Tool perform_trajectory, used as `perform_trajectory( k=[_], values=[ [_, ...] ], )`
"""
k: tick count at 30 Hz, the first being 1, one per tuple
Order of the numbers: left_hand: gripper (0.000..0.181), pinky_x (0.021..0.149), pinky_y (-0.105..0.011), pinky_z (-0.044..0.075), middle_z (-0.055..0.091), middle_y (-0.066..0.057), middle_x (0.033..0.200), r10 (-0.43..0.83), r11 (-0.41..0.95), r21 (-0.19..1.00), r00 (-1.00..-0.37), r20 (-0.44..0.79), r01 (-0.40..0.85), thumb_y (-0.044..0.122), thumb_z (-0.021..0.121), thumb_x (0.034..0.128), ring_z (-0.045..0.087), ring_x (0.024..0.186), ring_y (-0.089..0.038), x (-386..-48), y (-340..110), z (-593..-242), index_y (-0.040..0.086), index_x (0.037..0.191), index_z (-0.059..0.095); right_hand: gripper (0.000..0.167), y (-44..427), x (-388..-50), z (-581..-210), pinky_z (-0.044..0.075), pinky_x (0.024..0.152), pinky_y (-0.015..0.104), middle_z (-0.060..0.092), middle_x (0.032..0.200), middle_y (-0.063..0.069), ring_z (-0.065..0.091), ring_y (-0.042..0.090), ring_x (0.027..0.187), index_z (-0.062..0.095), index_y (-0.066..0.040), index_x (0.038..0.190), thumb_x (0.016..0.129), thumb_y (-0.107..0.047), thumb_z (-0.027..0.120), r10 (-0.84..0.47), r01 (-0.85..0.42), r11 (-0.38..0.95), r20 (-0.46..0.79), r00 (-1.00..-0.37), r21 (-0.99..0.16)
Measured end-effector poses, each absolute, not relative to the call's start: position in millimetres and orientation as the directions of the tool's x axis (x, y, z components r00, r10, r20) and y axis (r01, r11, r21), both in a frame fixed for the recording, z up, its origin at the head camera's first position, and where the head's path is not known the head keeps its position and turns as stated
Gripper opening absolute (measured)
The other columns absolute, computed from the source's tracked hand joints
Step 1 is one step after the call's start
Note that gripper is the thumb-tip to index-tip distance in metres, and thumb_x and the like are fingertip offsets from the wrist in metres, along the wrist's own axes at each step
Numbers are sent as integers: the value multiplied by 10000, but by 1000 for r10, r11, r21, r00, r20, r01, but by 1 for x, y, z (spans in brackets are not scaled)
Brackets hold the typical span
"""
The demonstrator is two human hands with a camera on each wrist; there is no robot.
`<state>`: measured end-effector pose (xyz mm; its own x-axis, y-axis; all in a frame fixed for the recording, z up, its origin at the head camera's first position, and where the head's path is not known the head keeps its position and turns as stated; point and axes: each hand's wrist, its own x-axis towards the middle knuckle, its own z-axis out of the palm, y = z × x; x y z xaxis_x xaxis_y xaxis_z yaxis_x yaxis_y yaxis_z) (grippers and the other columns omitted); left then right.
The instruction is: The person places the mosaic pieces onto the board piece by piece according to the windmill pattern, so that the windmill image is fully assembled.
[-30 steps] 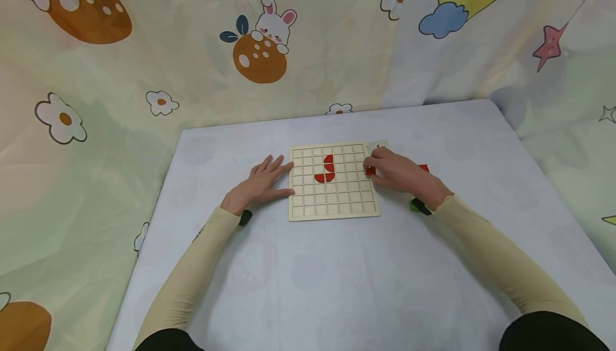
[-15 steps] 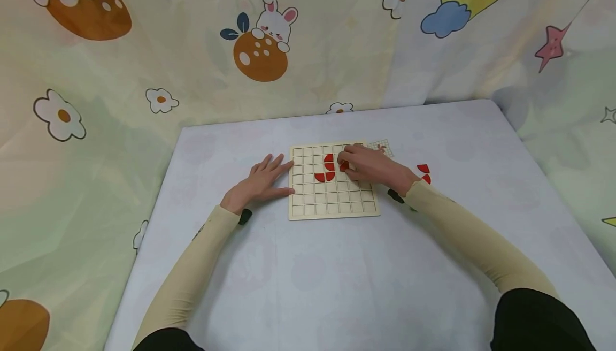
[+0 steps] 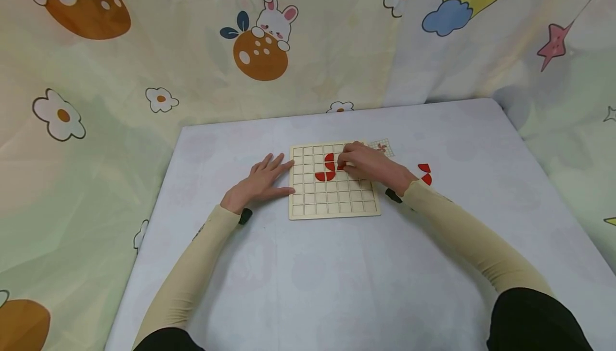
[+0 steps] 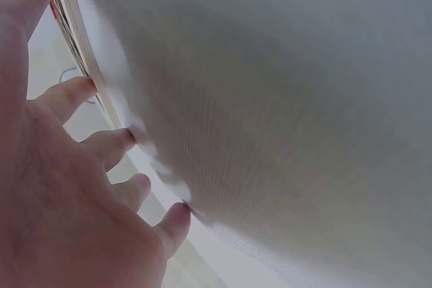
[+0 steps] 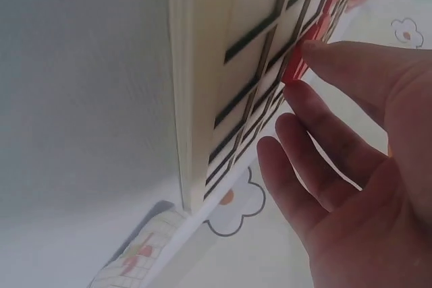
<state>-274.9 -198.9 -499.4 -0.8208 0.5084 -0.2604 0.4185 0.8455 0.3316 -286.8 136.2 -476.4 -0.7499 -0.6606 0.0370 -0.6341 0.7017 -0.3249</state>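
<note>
A pale wooden grid board (image 3: 313,201) lies on the white table, with several red quarter-round pieces (image 3: 330,166) set in its squares. Over the board's upper right part, my right hand (image 3: 372,165) pinches another red piece (image 3: 340,168) between thumb and index finger. In the right wrist view that red piece (image 5: 294,65) is down at the grid, partly covered by the fingertips; its fit in a square cannot be told. My left hand (image 3: 260,181) rests with spread fingers on the table, thumb and index finger touching the board's left edge.
A small printed grid card (image 3: 382,147) lies past the board's upper right corner. Two loose red pieces (image 3: 424,168) lie right of my right wrist. Behind the table hangs a patterned cloth (image 3: 192,46).
My right hand has carried the red piece left from the board's right edge and lowered it onto the grid, uncovering the card and loose red pieces. The left hand stays put.
</note>
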Motion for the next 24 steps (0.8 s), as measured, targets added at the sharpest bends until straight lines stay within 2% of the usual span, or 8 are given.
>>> perform_trajectory(
  k=[7, 15, 22, 24],
  values=[
    [882, 1237, -587, 76, 35, -18, 1714, 508, 846, 331, -820, -265, 417, 735, 531, 900, -68, 1579, -316, -274, -198, -497, 350, 1614, 184, 143, 132, -287, -479, 489, 964, 424, 680, 1064, 109, 591, 288, 1035, 739, -57, 1035, 931, -9, 653, -689, -673, 665, 80, -720, -323],
    [894, 1239, -589, 69, 45, -23, 1714, 499, 852, 327, -824, -268, 409, 736, 545, 890, -69, 1580, -312, -274, -198, -498, 348, 1613, 192, 127, 135, -283, -481, 497, 935, 410, 666, 1086, 102, 573, 269, 1026, 718, -66, 1068, 950, -87, 676, -697, -685, 652, 100, -710, -325],
    [897, 1239, -588, 63, 49, -26, 1714, 502, 851, 322, -822, -268, 414, 740, 545, 886, -73, 1579, -315, -275, -197, -497, 349, 1613, 195, 259, 154, -277, -471, 471, 1043, 454, 613, 1255, 93, 539, 291, 1212, 685, -104, 1217, 965, -161, 674, -630, -588, 726, -2, -776, -356],
    [896, 1240, -589, 65, 48, -29, 1714, 505, 850, 321, -821, -267, 419, 735, 545, 891, -77, 1579, -314, -275, -197, -495, 342, 1615, 191, 276, 163, -276, -467, 470, 1042, 465, 612, 1273, 94, 538, 297, 1223, 678, -105, 1233, 961, -155, 678, -605, -556, 746, -25, -796, -366]
  ],
)
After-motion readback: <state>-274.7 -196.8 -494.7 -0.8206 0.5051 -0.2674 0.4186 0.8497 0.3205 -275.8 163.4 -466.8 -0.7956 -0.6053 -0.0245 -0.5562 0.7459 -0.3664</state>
